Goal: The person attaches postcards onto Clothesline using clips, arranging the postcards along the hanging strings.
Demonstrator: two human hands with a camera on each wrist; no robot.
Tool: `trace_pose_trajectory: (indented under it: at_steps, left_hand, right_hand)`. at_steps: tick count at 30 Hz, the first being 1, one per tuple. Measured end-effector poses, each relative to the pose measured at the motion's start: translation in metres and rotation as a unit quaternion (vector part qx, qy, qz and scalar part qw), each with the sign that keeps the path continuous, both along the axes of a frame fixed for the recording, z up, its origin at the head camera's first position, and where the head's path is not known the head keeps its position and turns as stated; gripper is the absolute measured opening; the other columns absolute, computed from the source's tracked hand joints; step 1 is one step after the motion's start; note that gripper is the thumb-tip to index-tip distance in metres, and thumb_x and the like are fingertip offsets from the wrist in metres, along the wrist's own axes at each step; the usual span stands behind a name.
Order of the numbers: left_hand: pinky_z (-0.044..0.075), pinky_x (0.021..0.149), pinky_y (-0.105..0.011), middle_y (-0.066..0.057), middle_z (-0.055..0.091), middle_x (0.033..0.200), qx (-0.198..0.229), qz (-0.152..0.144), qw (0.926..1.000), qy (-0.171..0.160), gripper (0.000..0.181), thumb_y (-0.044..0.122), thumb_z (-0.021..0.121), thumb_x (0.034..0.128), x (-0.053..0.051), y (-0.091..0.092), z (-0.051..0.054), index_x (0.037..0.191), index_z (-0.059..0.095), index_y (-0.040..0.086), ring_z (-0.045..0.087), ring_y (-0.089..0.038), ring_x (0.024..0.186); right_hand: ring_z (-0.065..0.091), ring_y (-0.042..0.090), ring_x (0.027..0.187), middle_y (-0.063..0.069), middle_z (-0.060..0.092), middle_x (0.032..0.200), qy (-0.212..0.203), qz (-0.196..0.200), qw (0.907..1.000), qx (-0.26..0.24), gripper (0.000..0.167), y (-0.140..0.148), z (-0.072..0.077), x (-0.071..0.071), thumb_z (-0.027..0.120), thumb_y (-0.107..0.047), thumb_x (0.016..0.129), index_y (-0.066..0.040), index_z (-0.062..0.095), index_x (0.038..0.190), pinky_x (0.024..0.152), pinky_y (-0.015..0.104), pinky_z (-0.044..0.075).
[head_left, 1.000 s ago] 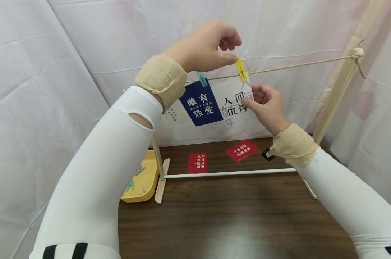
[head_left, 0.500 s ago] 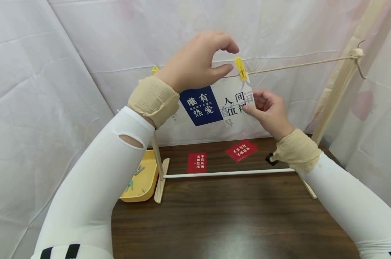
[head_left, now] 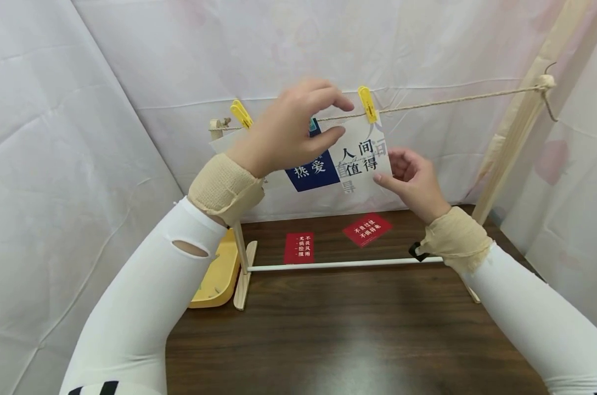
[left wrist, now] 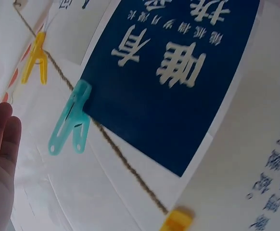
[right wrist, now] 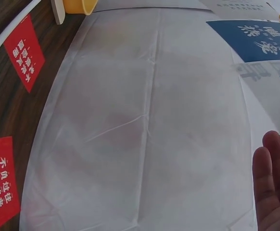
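A white card (head_left: 360, 156) with dark and grey characters hangs from the rope, clipped by a yellow clothespin (head_left: 367, 104). Below and left of that clothespin, my left hand (head_left: 291, 131) is in the air with loosely bent fingers and nothing in its grasp. It hides part of a dark blue card (left wrist: 173, 72), which a teal clothespin (left wrist: 72, 118) clips to the rope (left wrist: 125, 161). My right hand (head_left: 414, 181) is at the white card's right edge. Its thumb overlaps the card's front and its fingers are spread apart from the thumb.
Further left, another yellow clothespin (head_left: 241, 113) clips a pale card. Two red cards (head_left: 299, 248) (head_left: 367, 229) lie on the dark wooden table (head_left: 358, 329). A yellow tray (head_left: 219, 280) stands by the wooden frame's left foot (head_left: 245, 277). A white bar (head_left: 343, 265) spans the frame's base.
My left hand has left the yellow clothespin and moved down and left. My right hand has shifted slightly down and right, its hold on the white card's edge loosened.
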State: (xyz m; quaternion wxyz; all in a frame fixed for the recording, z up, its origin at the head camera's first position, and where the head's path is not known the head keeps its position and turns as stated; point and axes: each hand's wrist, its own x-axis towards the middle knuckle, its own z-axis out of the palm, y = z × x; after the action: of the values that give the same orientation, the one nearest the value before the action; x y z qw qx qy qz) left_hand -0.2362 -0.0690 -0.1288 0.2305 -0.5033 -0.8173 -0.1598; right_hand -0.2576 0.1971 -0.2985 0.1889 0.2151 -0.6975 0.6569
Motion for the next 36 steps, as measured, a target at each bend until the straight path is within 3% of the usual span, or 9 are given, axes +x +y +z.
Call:
trace_pose_trajectory:
  at_steps: [5, 13, 18, 27, 33, 36]
  left_hand:
    - [0.047, 0.121, -0.034, -0.015, 0.074, 0.134, 0.026, -0.023, 0.9994, -0.003, 0.028, 0.012, 0.073, 0.1027, 0.004, -0.007, -0.017, 0.127, 0.073, -0.002, 0.065, -0.027, 0.132]
    - [0.051, 0.115, -0.037, -0.016, 0.074, 0.129, 0.069, -0.053, 0.9962, -0.004, 0.026, 0.009, 0.075, 0.1002, 0.008, -0.020, -0.046, 0.123, 0.074, -0.004, 0.066, -0.029, 0.127]
    - [0.053, 0.113, -0.039, -0.016, 0.074, 0.129, 0.087, -0.048, 0.9949, -0.020, 0.028, 0.009, 0.076, 0.0995, 0.006, -0.029, -0.067, 0.125, 0.074, -0.003, 0.066, -0.028, 0.126]
    - [0.053, 0.114, -0.044, -0.016, 0.076, 0.126, 0.107, -0.039, 0.9931, -0.030, 0.027, 0.008, 0.079, 0.0970, 0.003, -0.045, -0.101, 0.122, 0.075, -0.002, 0.067, -0.031, 0.125]
    - [0.054, 0.112, -0.048, -0.016, 0.075, 0.126, 0.115, -0.023, 0.9920, -0.047, 0.028, 0.006, 0.080, 0.0959, 0.003, -0.058, -0.123, 0.122, 0.075, -0.002, 0.067, -0.032, 0.125]
    - [0.054, 0.111, -0.048, -0.015, 0.075, 0.126, 0.115, -0.014, 0.9916, -0.058, 0.028, 0.006, 0.080, 0.0956, 0.006, -0.064, -0.132, 0.122, 0.075, -0.001, 0.067, -0.031, 0.125]
  right_hand:
    - [0.078, 0.007, 0.095, -0.009, 0.081, 0.108, -0.004, -0.002, 0.9999, 0.009, 0.036, 0.003, -0.007, 0.001, 0.077, 0.009, 0.092, -0.007, 0.068, 0.123, 0.080, 0.018, 0.061]
    - [0.078, 0.006, 0.093, -0.010, 0.081, 0.109, -0.002, 0.028, 0.9995, -0.016, 0.042, 0.008, -0.021, 0.000, 0.076, 0.016, 0.089, -0.010, 0.068, 0.122, 0.082, 0.018, 0.062]
    - [0.079, 0.006, 0.090, -0.010, 0.082, 0.106, -0.009, 0.041, 0.9988, -0.024, 0.046, 0.010, -0.031, 0.000, 0.075, 0.020, 0.087, -0.010, 0.068, 0.121, 0.081, 0.018, 0.062]
    - [0.078, 0.005, 0.092, -0.012, 0.081, 0.103, -0.037, 0.017, 0.9989, 0.023, 0.044, 0.013, -0.044, 0.004, 0.077, 0.016, 0.089, -0.012, 0.065, 0.121, 0.082, 0.019, 0.063]
    - [0.077, 0.006, 0.094, -0.014, 0.079, 0.104, -0.046, 0.006, 0.9979, 0.046, 0.041, 0.012, -0.057, 0.005, 0.078, 0.014, 0.089, 0.003, 0.061, 0.124, 0.083, 0.019, 0.063]
    - [0.076, 0.005, 0.094, -0.009, 0.079, 0.105, -0.055, 0.002, 0.9971, 0.052, 0.042, 0.012, -0.063, 0.005, 0.079, 0.012, 0.089, 0.004, 0.061, 0.126, 0.084, 0.019, 0.062]
